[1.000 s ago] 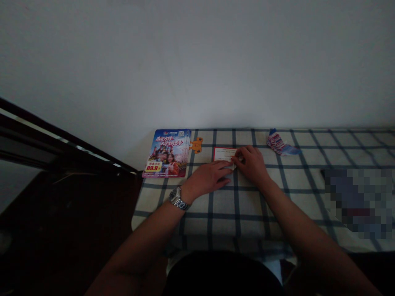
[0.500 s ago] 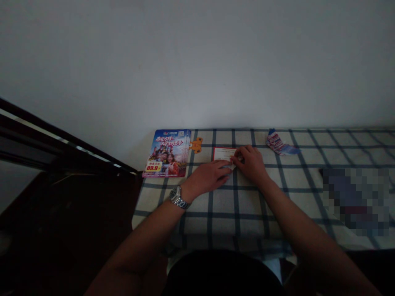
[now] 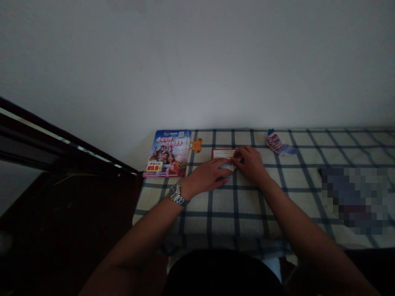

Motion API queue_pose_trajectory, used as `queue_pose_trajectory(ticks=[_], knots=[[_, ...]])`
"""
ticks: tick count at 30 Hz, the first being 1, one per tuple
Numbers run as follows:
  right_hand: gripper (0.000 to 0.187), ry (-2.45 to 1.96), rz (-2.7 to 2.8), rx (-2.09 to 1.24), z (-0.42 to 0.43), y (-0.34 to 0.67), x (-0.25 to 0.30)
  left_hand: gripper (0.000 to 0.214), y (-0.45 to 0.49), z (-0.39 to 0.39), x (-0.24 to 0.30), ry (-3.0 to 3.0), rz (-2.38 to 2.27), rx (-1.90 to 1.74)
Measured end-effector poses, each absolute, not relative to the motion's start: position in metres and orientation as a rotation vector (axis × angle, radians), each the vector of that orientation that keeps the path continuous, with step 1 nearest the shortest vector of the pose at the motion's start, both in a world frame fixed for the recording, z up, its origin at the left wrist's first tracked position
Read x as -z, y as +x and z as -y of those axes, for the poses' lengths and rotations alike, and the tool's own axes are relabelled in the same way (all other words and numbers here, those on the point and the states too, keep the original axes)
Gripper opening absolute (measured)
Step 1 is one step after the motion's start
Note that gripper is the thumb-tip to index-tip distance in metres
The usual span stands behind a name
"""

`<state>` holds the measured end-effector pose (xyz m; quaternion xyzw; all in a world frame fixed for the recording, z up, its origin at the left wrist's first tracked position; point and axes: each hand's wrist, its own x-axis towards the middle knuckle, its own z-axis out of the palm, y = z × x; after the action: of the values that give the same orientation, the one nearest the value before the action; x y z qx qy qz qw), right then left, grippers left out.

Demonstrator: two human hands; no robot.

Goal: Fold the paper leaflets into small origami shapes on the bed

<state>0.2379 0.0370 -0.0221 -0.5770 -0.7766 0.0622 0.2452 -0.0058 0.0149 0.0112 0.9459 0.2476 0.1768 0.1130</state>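
A small white printed paper with a red edge (image 3: 220, 153) lies on the checked cloth, partly covered by my hands. Over its lower part reaches my left hand (image 3: 208, 174), with fingers stretched out and somewhat apart; a metal watch (image 3: 178, 195) is on that wrist. My right hand (image 3: 251, 163) has thumb and index finger pinched at the paper's right side. The fingertips of both hands meet there, and they hide the exact spot being gripped.
A stack of colourful leaflets (image 3: 168, 154) lies at the cloth's left end, beside an orange bear-shaped piece (image 3: 196, 145). Crumpled blue-and-red patterned material (image 3: 279, 144) lies back right. A blurred-out item (image 3: 352, 201) is at far right. Behind stands a wall (image 3: 197, 70); dark rails (image 3: 61, 133) run along the left.
The paper's visible edge has shifted slightly left and toward me. Both hands stay nearly in place, with small finger movements at the paper.
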Motion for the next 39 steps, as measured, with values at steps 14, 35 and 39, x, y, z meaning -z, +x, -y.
queue_pose_trajectory(ticks=[14,35,39], knots=[[0.015,-1.469,2.084,-0.215,-0.036,0.241,0.022,0.037,-0.011,-0.021,-0.012,2.841,-0.688,-0.407],[0.013,-1.366,2.115,-0.224,-0.035,0.251,0.027,0.035,-0.009,-0.020,-0.007,2.847,-0.674,-0.511],[0.013,-1.343,2.128,-0.204,-0.032,0.248,0.023,0.039,-0.009,-0.022,-0.006,2.851,-0.684,-0.502]])
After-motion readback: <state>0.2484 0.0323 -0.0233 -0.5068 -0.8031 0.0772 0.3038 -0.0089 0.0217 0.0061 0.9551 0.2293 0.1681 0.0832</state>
